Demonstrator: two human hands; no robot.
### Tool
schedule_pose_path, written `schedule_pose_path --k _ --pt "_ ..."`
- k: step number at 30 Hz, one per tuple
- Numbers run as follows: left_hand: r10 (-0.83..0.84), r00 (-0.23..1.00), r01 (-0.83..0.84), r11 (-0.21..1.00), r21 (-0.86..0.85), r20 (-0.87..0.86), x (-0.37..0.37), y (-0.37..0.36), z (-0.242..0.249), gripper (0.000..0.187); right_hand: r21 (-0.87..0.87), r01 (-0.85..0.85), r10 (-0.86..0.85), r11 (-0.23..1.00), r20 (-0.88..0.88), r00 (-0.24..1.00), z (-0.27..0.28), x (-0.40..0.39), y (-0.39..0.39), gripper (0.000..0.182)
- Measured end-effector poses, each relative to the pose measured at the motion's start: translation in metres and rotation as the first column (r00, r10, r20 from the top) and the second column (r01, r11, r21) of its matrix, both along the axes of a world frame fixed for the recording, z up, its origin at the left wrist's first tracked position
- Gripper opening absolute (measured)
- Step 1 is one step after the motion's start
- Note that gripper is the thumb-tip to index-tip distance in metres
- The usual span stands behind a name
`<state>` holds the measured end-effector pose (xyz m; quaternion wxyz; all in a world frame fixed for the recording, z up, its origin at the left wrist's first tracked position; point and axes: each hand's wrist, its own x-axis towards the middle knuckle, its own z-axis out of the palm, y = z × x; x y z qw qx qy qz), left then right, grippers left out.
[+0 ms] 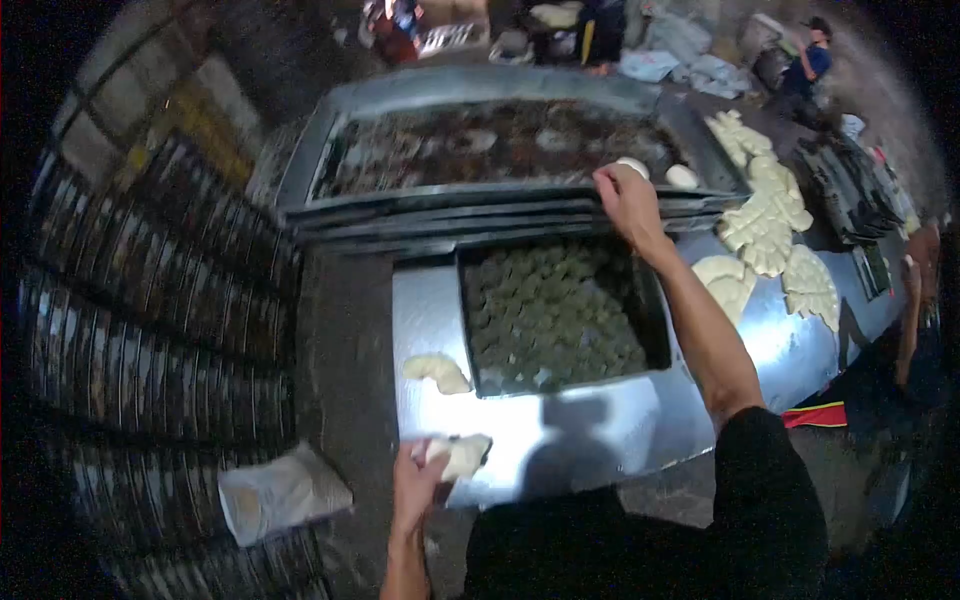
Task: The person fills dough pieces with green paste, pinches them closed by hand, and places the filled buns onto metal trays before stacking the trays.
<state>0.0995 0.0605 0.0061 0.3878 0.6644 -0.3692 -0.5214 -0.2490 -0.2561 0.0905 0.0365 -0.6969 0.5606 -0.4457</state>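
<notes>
At the lower left of the frame, a pale sack sat by the racks. To its right, the left hand pinched a soft dough lump, which had a dark end. The lump was by the near edge of the shiny table, so a loose grip could let it drop. A hard squeeze could tear it. Just above lay a bent dough piece, near the table's left edge, where a bump could knock it off.

In the middle was a tin of dark green lumps. The right arm passed over its right side, so a low sleeve or elbow could get dirty. The right hand had bent fingers at the top tray; I could not tell if they held anything. Two white balls sat beside it, and a careless push could squash them.
</notes>
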Motion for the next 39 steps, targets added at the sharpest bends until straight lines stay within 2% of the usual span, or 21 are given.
schedule_pose_path --k 1,3,5,6,7,9,10,11,12,15,18,19,21,25,27,28,29,35,37,38,39 --pt "0.136 0.950 -0.139 0.990 0.007 -0.280 -0.019 -0.011 0.021 0.033 -0.134 -0.163 0.161 0.978 -0.027 0.987 -0.003 0.026 0.031 0.021" --pt "0.175 0.873 -0.224 0.973 -0.054 -0.456 -0.036 -0.022 0.023 0.038 0.291 -0.393 0.305 0.872 0.306 0.902 -0.005 0.082 0.120 0.026" --pt "0.058 0.865 -0.129 0.986 -0.109 -0.498 -0.039 -0.032 0.010 0.038 0.578 -0.629 0.352 0.520 0.526 0.774 -0.028 0.120 0.182 0.035" --pt "-0.018 0.925 -0.030 0.992 -0.121 -0.380 -0.040 -0.035 0.004 0.037 0.468 -0.833 0.231 0.294 0.811 0.537 -0.062 0.125 0.211 0.033" --pt "-0.110 0.960 0.081 0.989 -0.122 -0.256 -0.038 -0.037 -0.002 0.035 0.644 -0.718 0.168 0.262 0.702 0.692 -0.064 0.132 0.234 0.027" --pt "-0.188 0.961 0.156 0.974 -0.163 -0.204 -0.026 -0.033 -0.020 0.030 0.397 -0.793 0.244 0.462 0.803 0.544 -0.138 0.097 0.256 0.017" --pt "-0.104 0.950 0.078 0.992 -0.100 -0.294 -0.017 -0.028 -0.030 0.028 0.394 -0.796 -0.049 0.459 0.906 0.420 -0.108 0.084 0.261 0.012" --pt "-0.018 0.927 0.006 0.999 -0.032 -0.375 -0.009 -0.023 -0.040 0.026 0.641 -0.525 -0.205 0.560 0.721 0.662 -0.100 0.069 0.261 0.009" --pt "0.081 0.924 -0.095 0.995 -0.019 -0.375 -0.001 -0.021 -0.048 0.025 0.623 -0.439 -0.271 0.647 0.727 0.631 -0.089 0.047 0.261 0.008" --pt "-0.088 0.849 0.068 0.996 -0.058 -0.520 0.003 -0.023 -0.074 0.027 0.761 -0.384 -0.126 0.523 0.514 0.848 -0.081 0.028 0.267 0.023" --pt "-0.175 0.684 0.114 0.985 -0.133 -0.708 -0.021 -0.024 -0.052 0.030 0.771 -0.526 -0.315 0.359 0.630 0.709 -0.075 0.098 0.283 0.045" --pt "-0.225 0.675 0.170 0.974 -0.148 -0.703 -0.027 -0.023 -0.044 0.030 0.639 -0.676 -0.439 0.368 0.760 0.479 -0.086 0.116 0.286 0.043" --pt "-0.289 0.747 0.239 0.957 -0.163 -0.599 -0.021 -0.020 -0.038 0.029 0.555 -0.650 -0.349 0.520 0.832 0.431 -0.085 0.140 0.290 0.037" --pt "0.176 0.805 -0.255 0.965 -0.063 -0.567 0.064 -0.018 -0.038 0.022 0.617 -0.382 -0.172 0.688 0.651 0.740 -0.096 0.094 0.294 0.024" --pt "0.210 0.902 -0.273 0.955 -0.120 -0.378 0.090 -0.016 -0.024 0.021 0.646 -0.395 -0.249 0.653 0.676 0.694 -0.086 0.084 0.292 0.025" --pt "0.099 0.933 -0.166 0.971 -0.170 -0.345 0.088 -0.016 -0.026 0.021 0.663 -0.155 0.018 0.733 0.209 0.978 -0.096 0.086 0.295 0.028" --pt "-0.044 0.962 0.000 0.987 -0.162 -0.268 0.083 -0.014 -0.018 0.022 0.527 0.030 0.198 0.850 -0.370 0.908 -0.101 0.087 0.296 0.031" --pt "-0.115 0.986 0.051 0.896 -0.442 -0.120 0.020 -0.024 0.004 0.022 0.436 -0.476 0.111 0.764 0.638 0.762 -0.028 0.236 0.288 0.031" --pt "0.189 0.978 -0.125 0.877 -0.464 0.093 0.007 -0.024 0.044 0.022 0.232 -0.359 0.136 0.904 0.641 0.756 -0.042 0.261 0.287 0.027" --pt "0.325 0.881 0.039 0.675 -0.737 0.344 0.002 -0.030 0.037 0.024 0.177 -0.296 0.122 0.939 0.632 0.766 -0.039 0.272 0.288 0.027" --pt "0.361 0.894 -0.012 0.612 -0.791 0.265 -0.004 -0.033 0.034 0.022 0.123 -0.230 0.105 0.965 0.623 0.775 -0.036 0.273 0.288 0.030"
